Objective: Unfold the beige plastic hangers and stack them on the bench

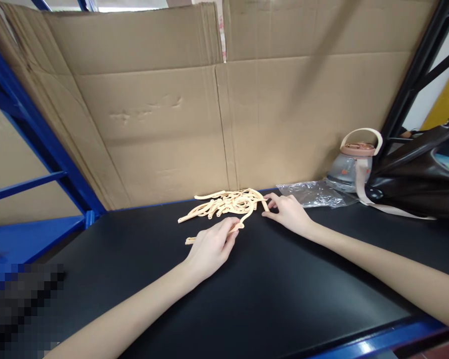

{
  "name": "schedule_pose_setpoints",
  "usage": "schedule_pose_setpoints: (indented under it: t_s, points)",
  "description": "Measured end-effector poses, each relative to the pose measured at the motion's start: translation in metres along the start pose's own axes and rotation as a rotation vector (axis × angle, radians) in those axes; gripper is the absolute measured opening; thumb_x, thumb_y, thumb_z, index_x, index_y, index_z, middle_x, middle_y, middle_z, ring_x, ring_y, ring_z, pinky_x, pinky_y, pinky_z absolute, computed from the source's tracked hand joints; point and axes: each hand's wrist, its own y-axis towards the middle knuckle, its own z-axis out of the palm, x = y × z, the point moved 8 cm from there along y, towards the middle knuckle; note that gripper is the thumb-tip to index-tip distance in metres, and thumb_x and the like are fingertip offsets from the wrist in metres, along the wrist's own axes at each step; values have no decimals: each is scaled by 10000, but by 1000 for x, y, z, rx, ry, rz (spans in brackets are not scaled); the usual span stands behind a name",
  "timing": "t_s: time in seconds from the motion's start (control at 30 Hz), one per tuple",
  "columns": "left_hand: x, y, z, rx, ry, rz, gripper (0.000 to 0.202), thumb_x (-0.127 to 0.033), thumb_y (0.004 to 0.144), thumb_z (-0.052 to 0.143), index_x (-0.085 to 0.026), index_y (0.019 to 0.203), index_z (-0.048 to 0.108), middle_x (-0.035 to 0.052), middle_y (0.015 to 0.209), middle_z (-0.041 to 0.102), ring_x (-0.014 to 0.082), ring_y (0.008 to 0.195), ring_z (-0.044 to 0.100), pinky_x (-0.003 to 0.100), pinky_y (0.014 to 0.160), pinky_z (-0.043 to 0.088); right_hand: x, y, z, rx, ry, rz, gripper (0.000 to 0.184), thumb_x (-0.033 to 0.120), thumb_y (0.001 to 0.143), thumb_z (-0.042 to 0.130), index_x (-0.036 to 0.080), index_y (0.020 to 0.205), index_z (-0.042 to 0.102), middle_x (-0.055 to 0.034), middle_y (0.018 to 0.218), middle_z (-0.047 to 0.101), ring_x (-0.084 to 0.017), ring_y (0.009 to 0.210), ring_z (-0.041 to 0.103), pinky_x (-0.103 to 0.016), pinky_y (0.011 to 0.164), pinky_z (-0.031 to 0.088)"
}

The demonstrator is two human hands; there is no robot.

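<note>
A tangled pile of thin, cream-coloured flexible strips lies on the black tabletop against the cardboard. Just in front of it, my left hand is closed on a few of these strips, whose ends stick out to its left. From between its thumb and fingers another strip curves back up to the pile. At the pile's right end, the thumb and fingers of my right hand pinch one bent strip. What exactly the strips are I cannot tell.
Upright cardboard sheets stand behind the black table. To the right are a clear plastic bag, a water bottle with a strap, and a dark shiny bag. Blue metal framing rises at left.
</note>
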Motion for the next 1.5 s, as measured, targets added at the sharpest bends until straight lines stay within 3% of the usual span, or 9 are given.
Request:
schedule_pose_setpoints:
  t_s: [0.17,0.37,0.57,0.73,0.97,1.23,1.33,1.4,1.5]
  points:
    - [1,0,1,-10,-1,-4,172,-289,961,348,-257,1085,463,-24,933,671,166,765,653,252,597,420,-16,4,-19,-134,39,65,208,185,788,585,217,993,560,-3,803,697,-177,704,650,-303,646,473]
    - [2,-1,0,-18,14,-5,172,-287,960,345,-259,1084,461,-18,928,672,168,762,657,252,602,426,-14,7,-48,-345,53,-9,110,209,823,567,201,932,568,-43,886,669,-196,820,635,-333,760,483]
    - [10,0,-4,-112,-33,-48,192,-308,946,364,-254,1113,443,3,967,666,181,814,653,263,651,453,10,1,-60,-414,21,-179,189,248,888,495,207,1058,567,-71,961,597,-223,889,592,-368,810,472]
    - [19,0,-7,-142,-61,-139,211,-309,944,351,-247,1121,447,5,883,632,185,752,620,274,656,428,32,-5,-48,-255,143,-211,335,224,945,345,190,1259,456,-70,958,543,-185,800,575,-346,789,473]
    - [27,-3,-17,-192,-144,-289,203,-408,944,343,-251,995,460,-36,747,562,172,671,557,276,655,389,57,-18,-23,15,194,-102,288,291,959,358,184,848,601,-33,821,559,-174,773,563,-290,709,424]
    - [27,-3,-14,-206,-232,-226,179,-407,941,380,-236,920,430,-42,750,535,147,673,521,258,659,378,68,-29,3,255,185,-145,450,398,983,313,176,763,637,38,534,490,-110,504,474,-235,552,322]
    - [24,-2,-13,-198,-249,-183,202,-379,961,334,-228,891,449,-33,766,555,147,691,537,258,665,378,70,-31,7,296,195,-202,385,451,959,375,197,979,664,18,676,609,-124,568,527,-232,588,368]
    - [20,-1,-13,-180,-255,-140,241,-357,972,299,-223,864,467,-27,768,555,144,680,535,260,665,378,72,-33,10,323,190,-256,377,437,958,395,229,1219,569,4,804,656,-142,658,576,-246,657,416]
    - [14,-1,-12,-157,-291,-72,252,-329,977,287,-218,882,492,-11,796,563,151,710,544,266,688,392,79,-36,12,319,161,-347,348,331,988,334,231,1248,543,-29,913,645,-164,835,605,-277,766,456]
